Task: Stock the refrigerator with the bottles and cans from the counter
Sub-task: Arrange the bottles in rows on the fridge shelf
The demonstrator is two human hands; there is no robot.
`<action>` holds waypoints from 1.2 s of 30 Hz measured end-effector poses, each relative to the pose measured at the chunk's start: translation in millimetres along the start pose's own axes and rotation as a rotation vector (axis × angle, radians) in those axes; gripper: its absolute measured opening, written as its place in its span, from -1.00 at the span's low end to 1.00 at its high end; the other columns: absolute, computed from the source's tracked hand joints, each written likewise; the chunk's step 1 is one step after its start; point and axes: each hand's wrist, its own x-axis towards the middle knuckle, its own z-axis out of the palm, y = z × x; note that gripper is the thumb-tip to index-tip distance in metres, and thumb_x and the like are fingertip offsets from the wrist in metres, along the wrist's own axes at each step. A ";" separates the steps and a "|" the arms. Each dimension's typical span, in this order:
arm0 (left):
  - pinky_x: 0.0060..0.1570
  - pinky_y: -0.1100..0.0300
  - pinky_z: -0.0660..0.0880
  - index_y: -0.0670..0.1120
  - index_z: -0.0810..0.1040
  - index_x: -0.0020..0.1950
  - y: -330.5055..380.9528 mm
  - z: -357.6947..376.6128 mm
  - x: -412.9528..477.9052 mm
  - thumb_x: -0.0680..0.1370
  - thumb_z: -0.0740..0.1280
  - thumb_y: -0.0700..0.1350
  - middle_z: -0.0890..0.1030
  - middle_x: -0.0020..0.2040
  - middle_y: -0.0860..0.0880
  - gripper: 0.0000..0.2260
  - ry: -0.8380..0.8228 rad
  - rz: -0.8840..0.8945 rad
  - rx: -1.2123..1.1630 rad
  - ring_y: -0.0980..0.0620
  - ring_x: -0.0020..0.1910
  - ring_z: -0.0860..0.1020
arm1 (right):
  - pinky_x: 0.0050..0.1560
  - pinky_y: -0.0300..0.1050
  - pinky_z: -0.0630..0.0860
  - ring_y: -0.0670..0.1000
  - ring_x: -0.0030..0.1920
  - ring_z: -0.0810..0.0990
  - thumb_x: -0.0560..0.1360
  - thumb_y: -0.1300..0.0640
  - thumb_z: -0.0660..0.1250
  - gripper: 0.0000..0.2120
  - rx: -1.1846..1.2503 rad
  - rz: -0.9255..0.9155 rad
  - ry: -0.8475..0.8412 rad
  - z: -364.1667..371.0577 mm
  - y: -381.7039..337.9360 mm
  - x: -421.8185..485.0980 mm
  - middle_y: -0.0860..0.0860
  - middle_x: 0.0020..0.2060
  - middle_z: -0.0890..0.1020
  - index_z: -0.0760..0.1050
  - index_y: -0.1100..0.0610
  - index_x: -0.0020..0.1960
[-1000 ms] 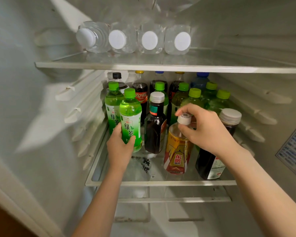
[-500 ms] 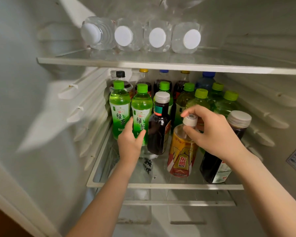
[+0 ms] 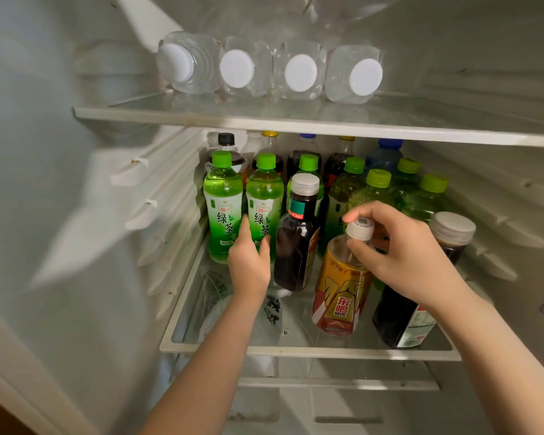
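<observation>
Four water bottles (image 3: 300,73) lie caps-forward, upper centre; seven green caps (image 3: 379,178) (mid-frame). Left hand (image 3: 248,268) grips one upright tea bottle (image 3: 264,196); right hand (image 3: 412,262) pinches the upright yellow bottle's (image 3: 339,293) cap (image 3: 360,229).

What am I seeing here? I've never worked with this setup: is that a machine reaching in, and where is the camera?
No machine: these are a person's two bare hands, filmed by one wide-angle camera worn on the head. It looks forward and down into an open refrigerator.

The left hand grips the lower part of a green tea bottle standing near the left of the glass shelf. The right hand pinches the white cap of a yellow-and-red drink bottle nearer the front.

A dark bottle with a white cap stands to its left and another to its right. More green-capped bottles fill the rows behind.

On the upper shelf, four clear water bottles lie on their sides, white caps toward the camera.
</observation>
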 end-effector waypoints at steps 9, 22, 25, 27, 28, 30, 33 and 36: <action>0.27 0.06 0.39 -0.21 0.22 0.49 -5.3 1.2 5.0 0.56 0.32 -0.14 0.53 0.27 -0.21 -0.46 -0.055 -0.018 0.046 -0.16 0.24 0.51 | -0.02 -0.16 0.58 -0.13 0.02 0.56 0.44 0.19 0.40 -0.70 0.009 0.003 -0.021 -1.3 0.2 -1.1 -0.20 0.00 0.56 0.46 -0.07 0.10; 0.15 0.20 0.43 -0.18 0.27 0.41 -6.9 -35.6 7.9 0.53 0.30 -0.24 0.37 0.38 -0.14 -0.54 0.222 -0.004 0.097 -0.05 0.32 0.40 | -0.08 -0.42 0.48 -0.18 -0.04 0.56 0.42 0.23 0.40 -0.71 0.004 -0.035 0.026 8.7 -2.8 7.2 -0.19 -0.05 0.57 0.50 -0.04 0.07; 0.17 0.03 0.49 -0.18 0.19 0.46 -12.4 -31.9 11.3 0.50 0.37 -0.17 0.37 0.37 -0.14 -0.41 0.138 -0.119 0.089 -0.09 0.32 0.41 | -0.06 -0.29 0.52 -0.13 -0.05 0.57 0.42 0.25 0.40 -0.72 0.014 -0.043 0.042 13.9 -4.1 10.6 -0.16 -0.05 0.59 0.50 -0.02 0.06; 0.16 -0.03 0.49 -0.17 0.24 0.43 -18.0 -31.2 15.7 0.47 0.40 -0.15 0.42 0.32 -0.13 -0.41 0.112 -0.154 0.098 -0.09 0.29 0.42 | -0.08 -0.23 0.55 -0.12 -0.07 0.58 0.42 0.24 0.41 -0.72 0.033 -0.035 0.037 13.5 -4.1 12.7 -0.18 -0.06 0.59 0.50 -0.05 0.05; 0.15 -0.03 0.50 -0.17 0.26 0.42 -20.6 -31.4 17.6 0.47 0.41 -0.15 0.43 0.30 -0.13 -0.43 0.107 -0.154 0.101 -0.09 0.27 0.43 | -0.09 -0.23 0.55 -0.13 -0.08 0.58 0.42 0.24 0.41 -0.71 0.041 -0.031 0.033 12.9 -3.7 13.2 -0.20 -0.07 0.58 0.50 -0.07 0.04; 0.13 -0.04 0.51 -0.15 0.29 0.40 -24.8 -31.9 20.1 0.47 0.40 -0.16 0.46 0.28 -0.11 -0.46 0.096 -0.143 0.087 -0.08 0.25 0.45 | -0.10 -0.20 0.56 -0.12 -0.10 0.59 0.41 0.23 0.41 -0.71 0.051 -0.023 0.026 12.3 -2.9 13.6 -0.22 -0.08 0.58 0.49 -0.08 0.03; 0.19 -0.04 0.48 -0.14 0.29 0.41 -30.7 -33.5 21.5 0.48 0.38 -0.19 0.47 0.29 -0.09 -0.47 0.057 -0.108 0.027 -0.06 0.27 0.45 | -0.07 -0.12 0.58 -0.09 -0.09 0.59 0.42 0.23 0.40 -0.72 0.063 -0.017 0.031 12.8 -2.1 11.4 -0.20 -0.06 0.59 0.50 -0.05 0.05; 0.22 -0.03 0.44 -0.12 0.28 0.43 -33.9 -36.7 22.2 0.48 0.37 -0.20 0.47 0.30 -0.08 -0.46 0.029 -0.084 0.003 -0.05 0.28 0.43 | -0.05 -0.09 0.59 -0.09 -0.06 0.59 0.43 0.22 0.40 -0.72 0.064 -0.018 0.031 14.0 -2.4 11.1 -0.17 -0.05 0.59 0.49 -0.04 0.06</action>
